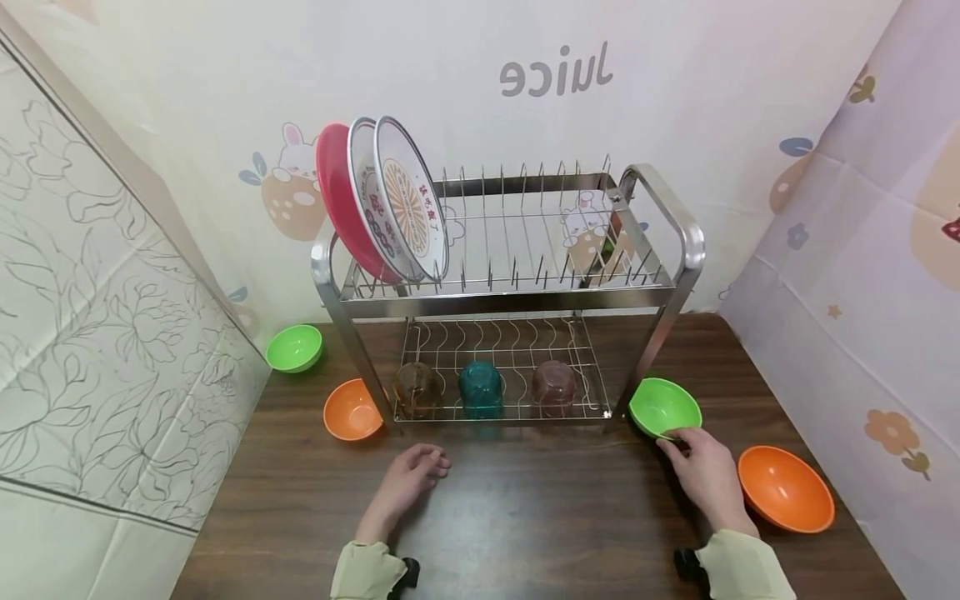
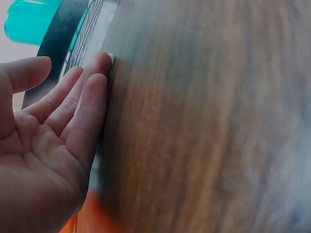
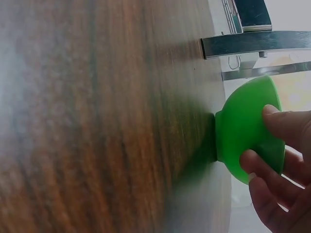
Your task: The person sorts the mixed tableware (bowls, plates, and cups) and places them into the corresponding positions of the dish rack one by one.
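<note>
At the right front leg of the rack, a green bowl (image 1: pixel 663 407) stands upright on the table. My right hand (image 1: pixel 703 471) grips the near edge of this bowl, thumb and fingers at its rim. Seen from the right wrist, the green bowl (image 3: pixel 248 128) has its foot at the tabletop, and the fingertips (image 3: pixel 249 159) lie against its side. My left hand (image 1: pixel 411 479) lies relaxed on the table in front of the rack, holding nothing. The left wrist view shows its palm (image 2: pixel 39 160) with the fingers loosely bent.
A two-tier metal dish rack (image 1: pixel 510 304) holds a red plate (image 1: pixel 337 200) and two white patterned plates (image 1: pixel 408 208) above. Brown, teal (image 1: pixel 481 387) and pinkish cups sit below. Orange bowls stand left (image 1: pixel 352 411) and right (image 1: pixel 786 490); another green bowl (image 1: pixel 294 348) is back left.
</note>
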`<state>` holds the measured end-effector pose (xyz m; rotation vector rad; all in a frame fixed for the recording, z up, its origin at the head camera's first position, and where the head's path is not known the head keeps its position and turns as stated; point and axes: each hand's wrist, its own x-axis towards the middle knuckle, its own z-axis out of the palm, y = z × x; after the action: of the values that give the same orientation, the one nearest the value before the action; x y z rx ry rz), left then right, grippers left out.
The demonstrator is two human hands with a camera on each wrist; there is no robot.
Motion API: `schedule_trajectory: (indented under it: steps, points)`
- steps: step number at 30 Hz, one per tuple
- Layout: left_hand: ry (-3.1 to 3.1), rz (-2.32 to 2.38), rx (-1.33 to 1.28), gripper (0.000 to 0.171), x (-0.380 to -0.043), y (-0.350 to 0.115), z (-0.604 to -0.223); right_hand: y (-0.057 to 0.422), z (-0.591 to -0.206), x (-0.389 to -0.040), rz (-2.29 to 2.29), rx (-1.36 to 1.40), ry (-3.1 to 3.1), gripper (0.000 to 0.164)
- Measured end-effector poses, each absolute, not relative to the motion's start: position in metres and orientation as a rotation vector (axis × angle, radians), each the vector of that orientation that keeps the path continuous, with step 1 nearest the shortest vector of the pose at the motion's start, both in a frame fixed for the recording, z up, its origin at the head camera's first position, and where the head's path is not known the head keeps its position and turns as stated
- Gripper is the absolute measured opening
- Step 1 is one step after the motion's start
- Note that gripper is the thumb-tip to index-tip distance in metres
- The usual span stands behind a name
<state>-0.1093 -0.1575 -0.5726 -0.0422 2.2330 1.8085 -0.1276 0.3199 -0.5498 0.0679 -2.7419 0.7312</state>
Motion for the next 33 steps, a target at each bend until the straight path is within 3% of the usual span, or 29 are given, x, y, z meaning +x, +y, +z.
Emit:
schedule_trajectory:
  steps: [33]
  points:
    - [2.286,1.796,-0.016,0.035,-0.111,-0.156,-0.575,0.295,-0.515,-0.074,0.761,0.081,-2.739,0.016]
